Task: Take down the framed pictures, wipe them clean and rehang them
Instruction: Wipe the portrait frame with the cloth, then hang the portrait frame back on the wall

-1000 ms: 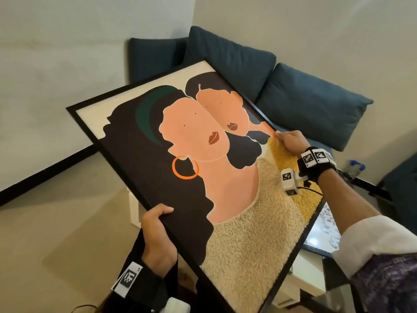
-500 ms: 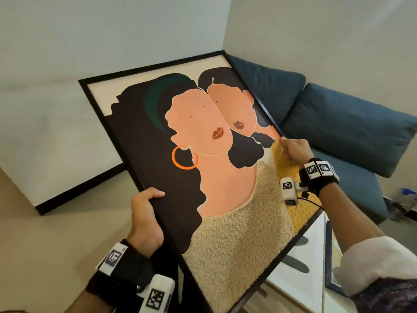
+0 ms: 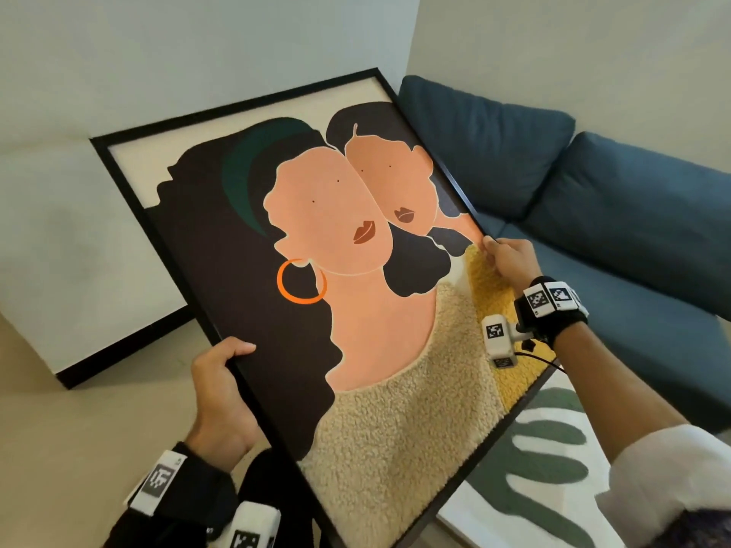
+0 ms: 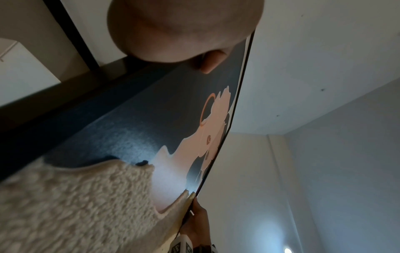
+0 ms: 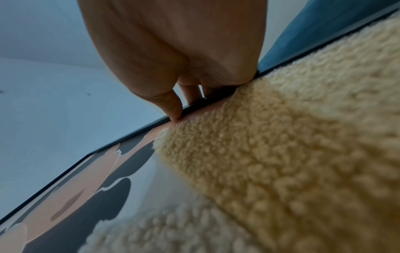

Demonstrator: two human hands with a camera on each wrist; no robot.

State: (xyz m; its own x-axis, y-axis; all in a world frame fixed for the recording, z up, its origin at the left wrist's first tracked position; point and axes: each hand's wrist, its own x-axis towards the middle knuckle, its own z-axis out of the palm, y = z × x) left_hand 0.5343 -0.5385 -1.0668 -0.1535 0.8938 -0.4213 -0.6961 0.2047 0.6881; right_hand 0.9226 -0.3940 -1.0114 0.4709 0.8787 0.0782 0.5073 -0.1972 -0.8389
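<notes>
Large black-framed picture of two faces with fuzzy cream and yellow patches [image 3: 356, 310] is off the wall, tilted in the air in front of me, above the beige floor [image 3: 79, 409]. Blue cushioned sofa [image 3: 593, 191] sits behind the picture's right edge. Second framed print, white with green shapes [image 3: 546, 468], lies below its lower right corner. My left hand [image 3: 221, 397] grips the picture's left edge, thumb over the front. My right hand [image 3: 510, 259] is clamped on the right edge, fingers curled behind, thumb on the frame.
</notes>
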